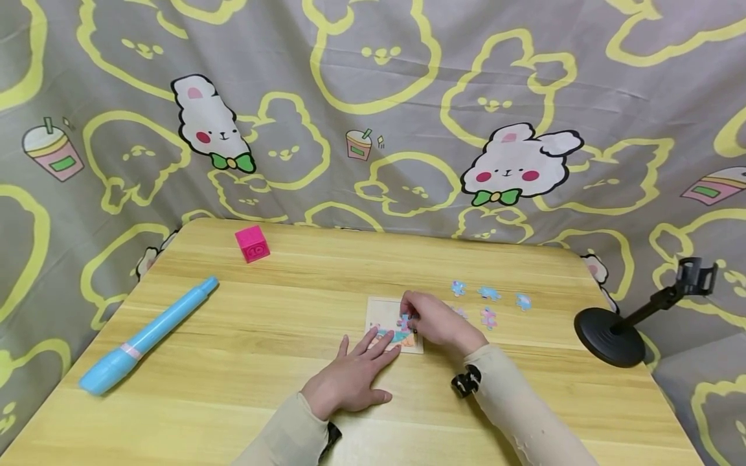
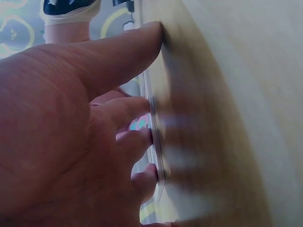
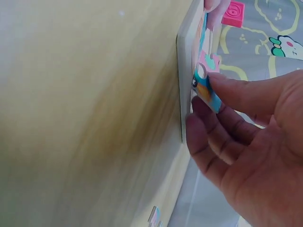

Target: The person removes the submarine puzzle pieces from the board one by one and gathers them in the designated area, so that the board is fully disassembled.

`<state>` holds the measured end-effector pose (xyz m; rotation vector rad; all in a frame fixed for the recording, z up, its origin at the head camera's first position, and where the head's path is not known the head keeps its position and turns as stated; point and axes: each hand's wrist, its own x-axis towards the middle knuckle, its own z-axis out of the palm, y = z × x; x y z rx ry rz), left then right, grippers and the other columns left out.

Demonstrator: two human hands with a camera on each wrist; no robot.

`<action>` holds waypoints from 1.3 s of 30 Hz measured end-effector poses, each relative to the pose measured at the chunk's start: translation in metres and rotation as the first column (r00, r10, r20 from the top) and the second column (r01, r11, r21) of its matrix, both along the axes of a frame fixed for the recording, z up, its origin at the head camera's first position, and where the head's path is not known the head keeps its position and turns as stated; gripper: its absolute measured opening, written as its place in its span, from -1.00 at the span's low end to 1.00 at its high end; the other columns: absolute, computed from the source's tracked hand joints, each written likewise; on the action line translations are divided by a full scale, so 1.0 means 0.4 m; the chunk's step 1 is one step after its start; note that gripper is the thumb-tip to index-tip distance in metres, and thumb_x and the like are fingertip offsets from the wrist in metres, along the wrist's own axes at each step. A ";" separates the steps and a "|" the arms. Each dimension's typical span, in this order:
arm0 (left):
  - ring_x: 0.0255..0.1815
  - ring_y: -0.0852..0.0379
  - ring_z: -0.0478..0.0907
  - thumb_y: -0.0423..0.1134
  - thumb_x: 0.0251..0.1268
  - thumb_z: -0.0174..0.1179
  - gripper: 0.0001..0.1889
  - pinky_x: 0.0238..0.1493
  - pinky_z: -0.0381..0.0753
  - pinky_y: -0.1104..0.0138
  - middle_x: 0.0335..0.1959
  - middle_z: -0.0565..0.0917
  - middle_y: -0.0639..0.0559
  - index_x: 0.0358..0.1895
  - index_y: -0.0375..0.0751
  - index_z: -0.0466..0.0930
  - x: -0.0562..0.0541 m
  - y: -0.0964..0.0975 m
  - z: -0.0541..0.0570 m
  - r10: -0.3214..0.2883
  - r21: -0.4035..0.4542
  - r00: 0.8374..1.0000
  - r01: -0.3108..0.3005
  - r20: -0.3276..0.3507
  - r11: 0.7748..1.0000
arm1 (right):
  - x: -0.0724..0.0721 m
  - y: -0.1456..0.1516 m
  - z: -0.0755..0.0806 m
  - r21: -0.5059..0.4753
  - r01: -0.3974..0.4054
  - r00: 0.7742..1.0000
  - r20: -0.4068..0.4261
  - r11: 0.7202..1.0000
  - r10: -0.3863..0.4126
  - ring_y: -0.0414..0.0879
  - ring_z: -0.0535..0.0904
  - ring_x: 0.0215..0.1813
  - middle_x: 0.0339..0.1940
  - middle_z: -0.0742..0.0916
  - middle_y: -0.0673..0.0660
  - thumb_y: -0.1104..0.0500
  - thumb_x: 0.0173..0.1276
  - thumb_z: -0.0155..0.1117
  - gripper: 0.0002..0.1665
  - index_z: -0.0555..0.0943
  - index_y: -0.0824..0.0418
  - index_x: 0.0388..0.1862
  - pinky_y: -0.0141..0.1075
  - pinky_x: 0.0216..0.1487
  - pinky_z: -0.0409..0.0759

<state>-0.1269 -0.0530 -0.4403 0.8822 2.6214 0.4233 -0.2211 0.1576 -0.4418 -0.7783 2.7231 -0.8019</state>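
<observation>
A small jigsaw board [image 1: 379, 307] with a pale frame lies on the table, its lower part filled with orange, teal and pink pieces. My left hand [image 1: 358, 378] lies spread, its fingertips on the board's near left part and the thumb toward the table. At the board's right side my right hand [image 1: 434, 320] pinches a jigsaw piece [image 3: 207, 92] between thumb and fingers. Blue and orange show on that piece, which is tilted close over the board's edge. In the left wrist view, the left fingers [image 2: 137, 144] press along the thin board.
Several loose blue and pink jigsaw pieces [image 1: 489, 293] lie right of the board. A black stand [image 1: 609, 336] with a clamp is at the right edge. To the left are a pink cube [image 1: 253, 244] marked 10 and a long light-blue tube [image 1: 151, 333]. A patterned curtain [image 1: 280, 58] hangs behind.
</observation>
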 end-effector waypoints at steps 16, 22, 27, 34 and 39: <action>0.58 0.00 -0.21 0.15 0.29 0.23 -0.21 0.37 -0.07 -0.26 0.59 0.00 0.09 0.54 0.06 0.17 -0.002 0.004 0.005 0.003 -0.021 1.000 -0.003 -0.002 1.000 | -0.012 0.009 0.007 -0.048 -0.019 1.000 0.015 0.999 0.019 -0.16 0.49 -0.33 -0.41 0.62 0.01 0.49 0.26 0.25 -0.77 0.60 0.17 -0.29 -0.22 -0.22 0.51; 0.58 -0.01 -0.20 0.14 0.29 0.24 -0.21 0.37 -0.05 -0.27 0.59 0.01 0.09 0.54 0.06 0.18 -0.002 0.005 0.008 0.007 -0.017 1.000 -0.007 0.004 1.000 | -0.013 0.009 0.003 -0.033 -0.011 1.000 0.027 0.999 0.012 -0.17 0.48 -0.34 -0.42 0.60 -0.02 0.47 0.29 0.24 -0.77 0.60 0.14 -0.30 -0.24 -0.24 0.49; 0.58 0.01 -0.23 0.13 0.30 0.23 -0.22 0.38 -0.08 -0.26 0.59 0.00 0.10 0.55 0.07 0.16 -0.003 0.004 0.003 0.014 -0.013 1.000 -0.014 0.017 1.000 | -0.013 0.007 0.003 -0.033 -0.015 1.000 0.026 0.999 0.015 -0.17 0.47 -0.36 -0.44 0.59 -0.04 0.46 0.30 0.24 -0.78 0.59 0.14 -0.31 -0.24 -0.26 0.49; 0.58 0.00 -0.19 0.13 0.29 0.24 -0.22 0.37 -0.04 -0.26 0.58 0.03 0.10 0.54 0.07 0.18 -0.004 0.003 0.000 0.015 -0.018 1.000 -0.015 -0.007 1.000 | -0.014 0.008 0.003 -0.046 -0.029 1.000 0.010 0.998 0.030 -0.18 0.48 -0.35 -0.43 0.59 -0.05 0.47 0.30 0.24 -0.77 0.59 0.13 -0.31 -0.25 -0.25 0.49; 0.57 -0.02 -0.14 0.14 0.27 0.25 -0.22 0.34 0.02 -0.28 0.57 0.08 0.09 0.53 0.07 0.21 0.000 0.011 0.004 0.029 -0.024 0.999 -0.030 -0.032 0.999 | -0.015 0.007 0.000 -0.039 -0.025 0.999 0.025 0.999 0.026 -0.17 0.48 -0.35 -0.43 0.59 -0.04 0.46 0.30 0.24 -0.78 0.59 0.13 -0.30 -0.25 -0.25 0.49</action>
